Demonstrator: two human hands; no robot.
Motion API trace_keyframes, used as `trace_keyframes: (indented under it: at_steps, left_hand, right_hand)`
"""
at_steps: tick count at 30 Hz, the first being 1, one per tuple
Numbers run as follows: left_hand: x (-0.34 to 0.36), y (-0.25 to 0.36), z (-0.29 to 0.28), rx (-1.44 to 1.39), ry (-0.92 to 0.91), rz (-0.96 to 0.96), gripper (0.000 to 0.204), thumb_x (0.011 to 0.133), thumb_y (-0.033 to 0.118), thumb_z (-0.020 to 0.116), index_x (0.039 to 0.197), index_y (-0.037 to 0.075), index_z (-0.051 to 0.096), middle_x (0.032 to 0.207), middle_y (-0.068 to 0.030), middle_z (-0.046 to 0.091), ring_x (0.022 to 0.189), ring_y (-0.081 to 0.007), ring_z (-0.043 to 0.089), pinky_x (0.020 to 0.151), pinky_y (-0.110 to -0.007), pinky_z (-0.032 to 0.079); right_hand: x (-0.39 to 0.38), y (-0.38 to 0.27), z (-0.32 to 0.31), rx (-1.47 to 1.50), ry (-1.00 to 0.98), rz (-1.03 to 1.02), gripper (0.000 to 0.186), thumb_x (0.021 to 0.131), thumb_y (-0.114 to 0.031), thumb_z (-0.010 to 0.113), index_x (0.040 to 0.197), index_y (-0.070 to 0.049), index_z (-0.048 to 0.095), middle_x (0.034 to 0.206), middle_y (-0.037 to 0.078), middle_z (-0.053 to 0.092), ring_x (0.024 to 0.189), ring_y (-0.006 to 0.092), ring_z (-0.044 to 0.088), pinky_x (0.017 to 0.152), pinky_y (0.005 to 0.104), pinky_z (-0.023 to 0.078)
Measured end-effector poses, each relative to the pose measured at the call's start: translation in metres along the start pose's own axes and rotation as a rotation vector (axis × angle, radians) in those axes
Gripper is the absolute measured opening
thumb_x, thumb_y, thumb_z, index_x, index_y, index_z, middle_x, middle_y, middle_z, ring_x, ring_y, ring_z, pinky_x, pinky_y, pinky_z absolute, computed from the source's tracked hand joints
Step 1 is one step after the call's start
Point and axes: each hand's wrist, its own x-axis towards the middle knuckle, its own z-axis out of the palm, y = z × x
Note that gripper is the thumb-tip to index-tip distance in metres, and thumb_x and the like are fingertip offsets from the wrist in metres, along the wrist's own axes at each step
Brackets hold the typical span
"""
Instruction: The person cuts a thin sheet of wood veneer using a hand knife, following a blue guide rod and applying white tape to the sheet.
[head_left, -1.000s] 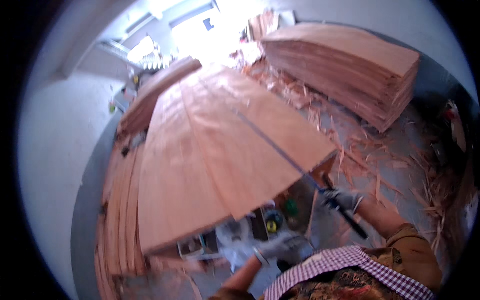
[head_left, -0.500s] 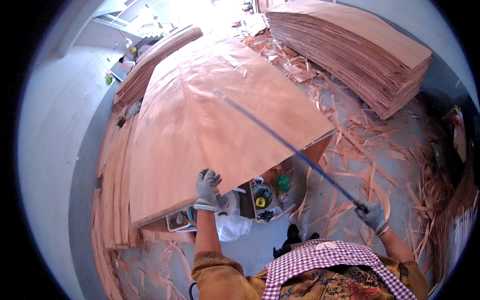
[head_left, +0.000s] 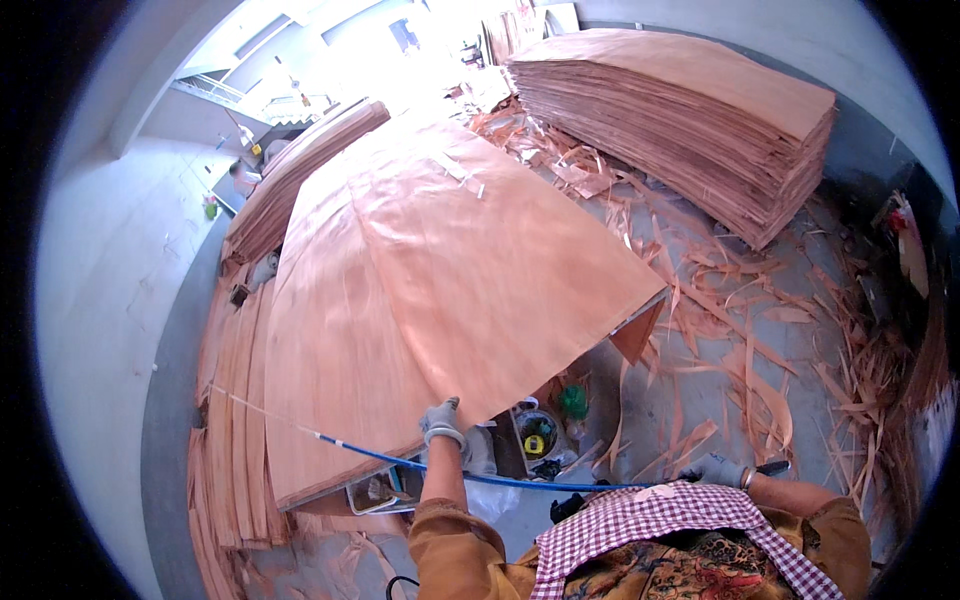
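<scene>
A large reddish-brown veneer sheet point(head_left: 480, 270) covers the work table, with a raised crease running down to its near edge. At that edge my left hand point(head_left: 442, 418), in a grey glove, is closed on the sheet where the crease ends. My right hand point(head_left: 715, 470), also gloved, is closed around a long, thin blue rod point(head_left: 560, 487) near its dark handle end. The rod lies low across my front, bowed slightly, past my left forearm. Its pale, thin end reaches left over the sheet's corner. Some right-hand fingers are hidden.
A tall veneer stack point(head_left: 680, 130) stands at the far right, another stack point(head_left: 300, 170) at the far left. Veneer scraps point(head_left: 740, 370) litter the floor. Under the near edge sit a white tray point(head_left: 375, 495) and a yellow tape measure point(head_left: 534, 444). Long strips point(head_left: 235, 400) lie at left.
The rod has swung from pointing forward over the sheet to lying leftward across my front. My right hand has come lower and nearer. My left hand has moved onto the sheet's near edge.
</scene>
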Motion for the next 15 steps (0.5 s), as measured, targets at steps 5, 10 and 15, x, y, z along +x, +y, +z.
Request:
trace_keyframes:
  at_steps: [5, 10, 15]
  left_hand:
    - [-0.029, 0.036, -0.004, -0.795, -0.266, 0.144, 0.033, 0.077, 0.009, 0.07, 0.105, -0.006, 0.059, 0.094, -0.0109, 0.065, 0.077, -0.0214, 0.062, 0.066, -0.031, 0.051]
    - [-0.062, 0.126, -0.03, -0.859, -0.312, 0.62, 0.03, 0.079, 0.001, 0.066, 0.107, -0.002, 0.057, 0.094, -0.007, 0.063, 0.08, -0.0159, 0.061, 0.07, -0.028, 0.052]
    - [-0.097, 0.188, -0.069, -1.004, -0.374, 0.767, 0.03, 0.081, -0.001, 0.063, 0.11, -0.002, 0.057, 0.1, -0.0061, 0.063, 0.084, -0.013, 0.06, 0.074, -0.027, 0.051]
  right_hand:
    - [0.003, 0.002, 0.002, 0.08, 0.04, -0.032, 0.03, 0.086, -0.031, 0.063, 0.102, -0.005, 0.063, 0.087, 0.01, 0.065, 0.078, 0.0145, 0.058, 0.073, 0.0312, 0.045]
    - [0.008, 0.002, 0.003, -0.062, 0.185, 0.108, 0.033, 0.085, -0.037, 0.063, 0.095, -0.005, 0.065, 0.078, 0.015, 0.063, 0.069, 0.0205, 0.06, 0.066, 0.0353, 0.046]
    - [0.011, -0.008, -0.013, -0.157, 0.491, 0.134, 0.033, 0.082, -0.041, 0.064, 0.081, -0.008, 0.066, 0.065, 0.013, 0.06, 0.057, 0.0293, 0.058, 0.055, 0.0389, 0.043]
